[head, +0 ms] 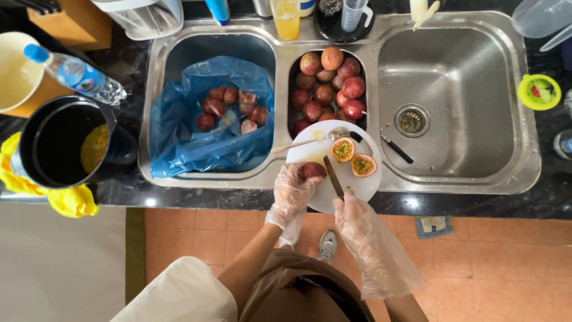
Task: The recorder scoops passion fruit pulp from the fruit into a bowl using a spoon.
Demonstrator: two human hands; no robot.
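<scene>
1. Right hand (351, 209), in a loose clear glove, is closed around the handle of a knife (333, 177); fingers wrap it, nearest the camera.
2. Knife's long axis runs from the right hand up and slightly left over the white plate (325, 200); the dark blade lies just right of the whole fruit, tip pointing away from the person.
3. Left hand (295, 191), gloved too, is closed on a whole dark-red passion fruit (311, 170), pinning it at the plate's left edge. The fruit sits left of the blade, close beside it; can't tell if they touch.
4. Left hand is the nearer hand to the fruit; the right reaches it only through the blade.
5. Farther on the plate: two cut halves (353, 157), yellow pulp up, right of the blade tip.
6. A spoon (310, 141) lies across the plate's far rim, handle pointing left.
7. Beyond that, the small middle sink basin (292, 77) holds a pile of whole fruit (328, 83).
8. Left basin: blue bag (179, 125) with emptied shells (229, 107).
9. Right basin (476, 77) holds a dark utensil near the drain.
</scene>
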